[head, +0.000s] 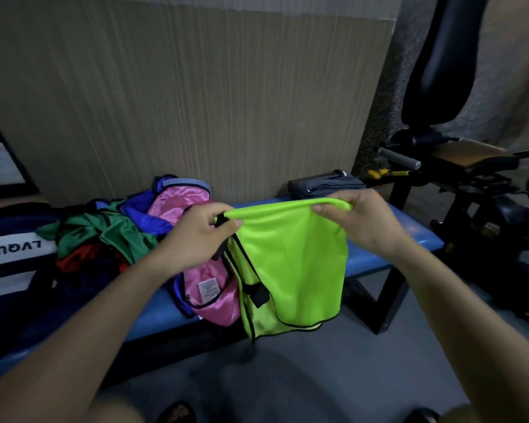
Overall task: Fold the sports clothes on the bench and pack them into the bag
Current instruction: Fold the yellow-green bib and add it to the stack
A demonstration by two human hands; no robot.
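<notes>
A dark navy sports bag with white panels sits at the left end of the blue padded bench, cut off by the frame's left edge; its opening cannot be made out, so what it holds cannot be told. White letters on its side, seen mirrored or upside down, read roughly "LVQUE".

The neon-green mesh training bib with black trim hangs in the air over the bench's front edge, near the middle of its length. The left hand pinches its top edge at the black-trimmed corner between thumb and fingertips; the right hand grips the other end of that top edge, fingers curled round the bunched cloth. The bib's lower hem drops below the front edge of the bench and hides part of it.

Just to the left of the bib, a pink satin garment with blue trim lies on the bench, partly covered by the left hand and bib; a small white label is sewn on it, its print too small to read. Further left lies a loose heap of green, red and blue clothes, touching the bag.

A folded grey garment rests at the bench's back edge toward the right end. Dark exercise equipment stands beyond the right end, dim and blurred.
</notes>
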